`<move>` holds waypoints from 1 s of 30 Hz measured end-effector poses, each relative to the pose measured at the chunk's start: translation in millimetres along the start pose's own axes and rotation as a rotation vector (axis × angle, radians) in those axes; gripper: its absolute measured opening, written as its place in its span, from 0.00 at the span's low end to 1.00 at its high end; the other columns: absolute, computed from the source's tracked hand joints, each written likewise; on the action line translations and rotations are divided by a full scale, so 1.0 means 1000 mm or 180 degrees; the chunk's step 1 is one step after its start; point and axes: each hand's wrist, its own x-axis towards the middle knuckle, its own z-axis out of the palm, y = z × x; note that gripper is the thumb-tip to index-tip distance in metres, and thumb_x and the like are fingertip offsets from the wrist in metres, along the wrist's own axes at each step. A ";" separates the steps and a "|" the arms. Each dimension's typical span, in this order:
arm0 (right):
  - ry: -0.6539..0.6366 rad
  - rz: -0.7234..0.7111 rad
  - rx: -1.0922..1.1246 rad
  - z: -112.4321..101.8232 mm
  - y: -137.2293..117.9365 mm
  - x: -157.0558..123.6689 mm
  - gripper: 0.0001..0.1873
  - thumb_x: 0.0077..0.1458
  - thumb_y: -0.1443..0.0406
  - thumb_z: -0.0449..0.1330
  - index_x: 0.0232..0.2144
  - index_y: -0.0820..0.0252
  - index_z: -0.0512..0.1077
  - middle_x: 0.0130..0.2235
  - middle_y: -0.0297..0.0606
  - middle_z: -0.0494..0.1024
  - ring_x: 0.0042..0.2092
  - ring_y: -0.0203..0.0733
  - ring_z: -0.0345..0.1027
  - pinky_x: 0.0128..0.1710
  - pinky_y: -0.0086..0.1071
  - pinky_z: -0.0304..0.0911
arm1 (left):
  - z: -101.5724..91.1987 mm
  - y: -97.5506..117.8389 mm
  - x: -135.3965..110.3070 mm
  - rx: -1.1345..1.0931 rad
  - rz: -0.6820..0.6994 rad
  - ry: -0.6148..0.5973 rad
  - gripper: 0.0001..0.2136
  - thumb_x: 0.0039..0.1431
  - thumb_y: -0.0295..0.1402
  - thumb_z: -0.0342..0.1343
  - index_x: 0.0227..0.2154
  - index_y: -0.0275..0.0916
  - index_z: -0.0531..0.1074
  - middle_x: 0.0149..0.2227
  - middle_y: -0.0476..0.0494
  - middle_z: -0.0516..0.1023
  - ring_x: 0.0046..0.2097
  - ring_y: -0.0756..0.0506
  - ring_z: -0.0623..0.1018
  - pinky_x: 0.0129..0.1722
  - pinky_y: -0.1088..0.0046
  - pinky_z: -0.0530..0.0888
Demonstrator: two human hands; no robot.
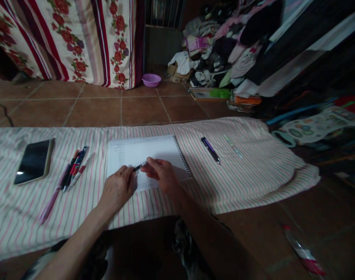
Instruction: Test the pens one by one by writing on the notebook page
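Note:
Both of my hands meet over a spiral notebook [154, 146] that lies open on striped cloth. Between them is a slim pen [138, 167], dark toward the left and pale toward the right. My left hand [120, 182] pinches its dark end, while my right hand [161, 173] has thumb and fingers closed on the pale end. Faint writing or ruled lines run along the page's left and top edges. Right of the notebook rest a purple and black pen [210, 150] and a pale green and white pen [232, 146].
Several pens [75, 169] lie bunched at the left, beside a phone [34, 161]. The striped cloth [253, 171] covers a low, long surface. Beyond it are a purple basin [151, 80], a flowered curtain [90, 42] and heaped clothes [212, 50]. A bottle [304, 252] lies on the tiled floor.

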 end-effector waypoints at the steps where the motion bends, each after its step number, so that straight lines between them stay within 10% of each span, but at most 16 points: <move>1: 0.0029 0.0002 -0.0012 0.000 0.000 0.000 0.11 0.41 0.60 0.65 0.22 0.63 0.71 0.23 0.33 0.77 0.26 0.33 0.73 0.22 0.22 0.63 | 0.000 0.000 0.000 0.0025 -0.0015 -0.0017 0.15 0.62 0.32 0.39 0.39 0.34 0.70 0.31 0.43 0.71 0.30 0.45 0.74 0.28 0.71 0.70; 30: 0.0018 -0.0098 0.0049 0.004 -0.003 0.007 0.09 0.39 0.63 0.65 0.23 0.64 0.72 0.23 0.35 0.77 0.27 0.34 0.73 0.22 0.21 0.63 | -0.001 -0.002 0.002 0.0063 -0.0022 -0.0060 0.13 0.61 0.31 0.40 0.40 0.35 0.69 0.34 0.42 0.73 0.32 0.45 0.76 0.30 0.71 0.71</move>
